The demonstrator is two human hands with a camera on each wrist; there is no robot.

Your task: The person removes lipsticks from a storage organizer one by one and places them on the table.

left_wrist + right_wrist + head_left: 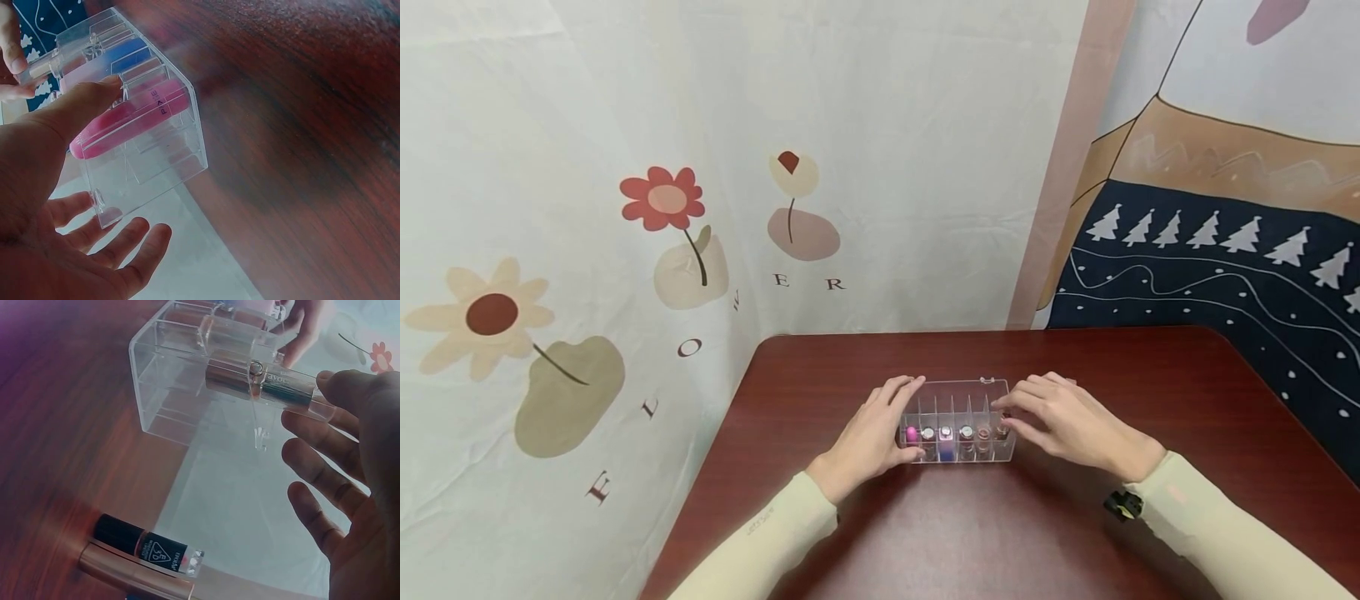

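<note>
Pinching a clear-capped tube at the organizer's right end

The slim, cylindrical cosmetic tube (pixel 284 390), see-through with a brownish lower half and a dark upper section, has its lower end inside the rightmost front compartment of a clear, rigid plastic organizer (pixel 164 381). Whether its base touches the floor there, I cannot tell. The right hand (pixel 1067 421) pinches its transparent top end between thumb and index finger, the other fingers spread apart below.

The tube looks light, stiff and smooth, so it could slip or swivel in a fingertip pinch; the protruding top end seems the best hold, keeping fingers out of the narrow slot. The left hand (pixel 868 425) loosely straddles the organizer's left end, thumb in front beside a glossy pink, round-topped tube (pixel 134 119), fingers behind. The thin-walled organizer probably weighs little and could slide or crack if squeezed hard; low on its end wall is the sounder place to brace it against the reddish-brown wooden table (pixel 940 533).
</note>
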